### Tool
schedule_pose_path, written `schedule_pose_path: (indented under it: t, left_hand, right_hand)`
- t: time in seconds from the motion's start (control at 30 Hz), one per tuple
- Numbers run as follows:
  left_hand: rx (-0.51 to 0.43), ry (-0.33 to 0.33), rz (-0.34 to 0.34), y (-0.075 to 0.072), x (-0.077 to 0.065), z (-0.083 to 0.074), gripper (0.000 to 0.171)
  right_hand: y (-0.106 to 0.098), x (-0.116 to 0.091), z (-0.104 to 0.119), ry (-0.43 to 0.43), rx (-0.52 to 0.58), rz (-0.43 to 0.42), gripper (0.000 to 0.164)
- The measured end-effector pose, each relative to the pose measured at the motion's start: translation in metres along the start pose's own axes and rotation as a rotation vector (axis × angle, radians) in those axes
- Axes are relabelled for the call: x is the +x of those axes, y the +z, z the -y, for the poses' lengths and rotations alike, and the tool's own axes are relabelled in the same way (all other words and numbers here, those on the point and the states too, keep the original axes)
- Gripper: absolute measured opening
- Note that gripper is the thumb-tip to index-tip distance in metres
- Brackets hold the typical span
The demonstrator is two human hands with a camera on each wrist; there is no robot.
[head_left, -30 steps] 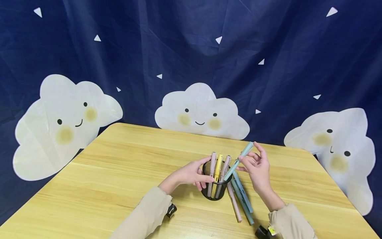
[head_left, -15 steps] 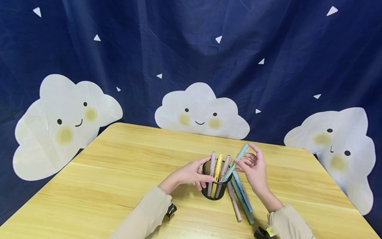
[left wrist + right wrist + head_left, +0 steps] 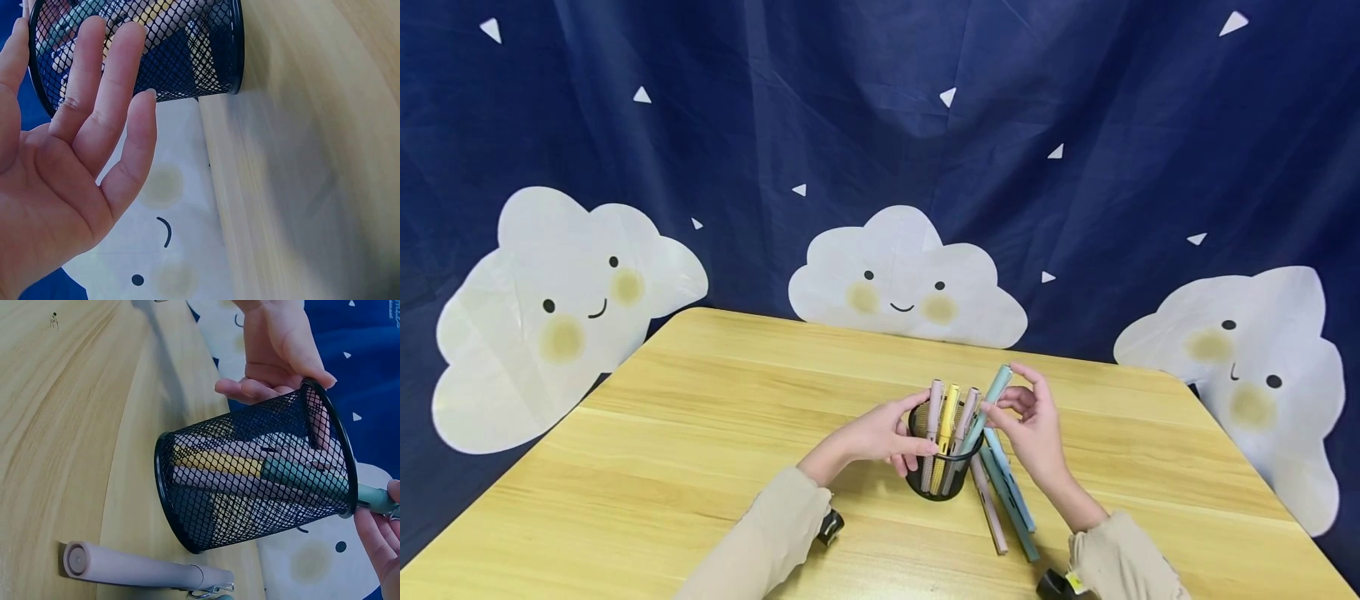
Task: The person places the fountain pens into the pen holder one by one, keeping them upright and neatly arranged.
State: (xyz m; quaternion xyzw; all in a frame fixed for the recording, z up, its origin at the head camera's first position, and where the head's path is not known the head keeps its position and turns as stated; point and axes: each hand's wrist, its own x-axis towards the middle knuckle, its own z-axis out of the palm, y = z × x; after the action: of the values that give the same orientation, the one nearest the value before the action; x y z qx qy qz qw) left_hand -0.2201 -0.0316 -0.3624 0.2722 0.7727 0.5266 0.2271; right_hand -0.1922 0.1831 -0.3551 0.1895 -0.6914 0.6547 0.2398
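Note:
A black mesh pen cup [image 3: 937, 488] stands upright on the table. My left hand [image 3: 876, 435] holds it from the left, thumb over the front rim and index finger along the back; in the left wrist view, other fingers [image 3: 119, 94] lie fairly straight beside the mesh. Inside stand a mauve pen [image 3: 935, 407], a yellow pen [image 3: 951, 408] and a greyish-purple pen [image 3: 967, 410]. My right hand [image 3: 1034, 429] pinches the upper part of a light teal pen [image 3: 998, 385], tilted, its lower part inside the cup, as the right wrist view [image 3: 306, 478] shows.
Right of the cup, a pale pink pen [image 3: 989, 510], a dark teal pen [image 3: 1013, 515] and a blue pen [image 3: 1015, 483] lie close together on the wooden table [image 3: 715, 425]. A navy curtain [image 3: 880, 100] with clouds hangs behind the table.
My right hand has moved left and slightly down with the light teal pen, which now sits deeper in the cup and more upright. The left hand and the cup have stayed in place.

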Motion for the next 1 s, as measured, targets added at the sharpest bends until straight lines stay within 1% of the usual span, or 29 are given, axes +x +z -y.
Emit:
schedule_pose_path:
  t: [0.17, 0.33, 0.5, 0.77, 1.0]
  left_hand:
    - [0.005, 0.008, 0.0, -0.0003, 0.0001, -0.0004, 0.082]
    - [0.001, 0.008, -0.005, 0.0007, 0.0001, -0.0005, 0.081]
    - [-0.001, 0.008, -0.002, 0.0, -0.0001, -0.0001, 0.082]
    - [0.03, 0.022, 0.001, -0.0011, 0.0005, 0.0017, 0.083]
    - [0.013, 0.015, -0.003, 0.0, -0.0012, -0.0002, 0.083]
  right_hand:
    - [0.0003, -0.0007, -0.0022, -0.018, -0.041, 0.017, 0.054]
    - [0.0003, -0.0024, -0.0035, -0.002, -0.103, 0.033, 0.05]
    - [0.0012, -0.0029, -0.004, -0.013, -0.122, 0.05, 0.052]
    - [0.002, -0.0053, -0.0028, -0.027, -0.168, 0.075, 0.041]
    - [0.002, -0.0057, -0.0038, -0.029, -0.186, 0.082, 0.033]
